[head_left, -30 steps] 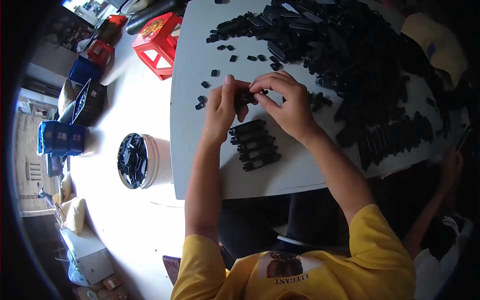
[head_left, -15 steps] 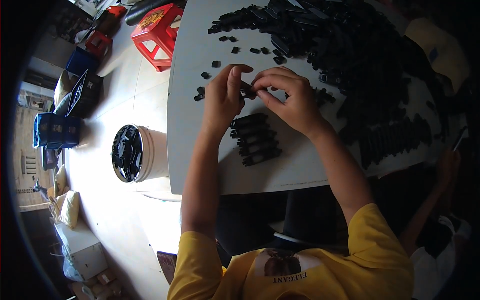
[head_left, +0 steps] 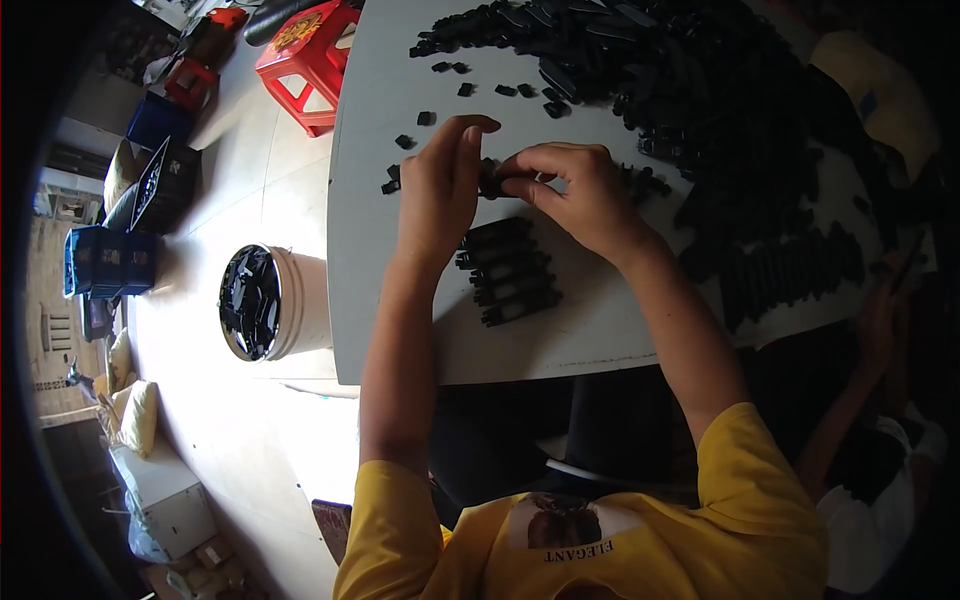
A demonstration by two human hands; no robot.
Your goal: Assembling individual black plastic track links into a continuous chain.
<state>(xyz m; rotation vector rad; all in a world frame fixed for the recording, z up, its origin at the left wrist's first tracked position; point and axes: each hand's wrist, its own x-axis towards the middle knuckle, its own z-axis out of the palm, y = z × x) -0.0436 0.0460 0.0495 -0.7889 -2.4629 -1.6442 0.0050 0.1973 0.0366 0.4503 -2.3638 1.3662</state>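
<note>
My left hand (head_left: pixel 440 195) is curled against a small black plastic part (head_left: pixel 489 178), its index finger bent over above and the other fingers mostly hidden. My right hand (head_left: pixel 585 195) pinches the same part from the right with thumb and fingertips. Just below the hands, a short row of long black plastic parts (head_left: pixel 508 285) lies side by side on the white table (head_left: pixel 400 340). Several small black pieces (head_left: pixel 425 118) are scattered beyond and left of my left hand. More black pieces (head_left: pixel 645 184) lie right of my right hand.
A large heap of black plastic parts (head_left: pixel 690 60) covers the far right of the table, with a longer row of parts (head_left: pixel 790 275) nearer. A white bucket of black parts (head_left: pixel 305 305) and a red stool (head_left: pixel 310 60) stand left. Another person's arm (head_left: pixel 865 350) is at right.
My hands stay together around the small part; the right fingers have shifted slightly left. The whole view has moved a little. The other person's hand at right has changed position.
</note>
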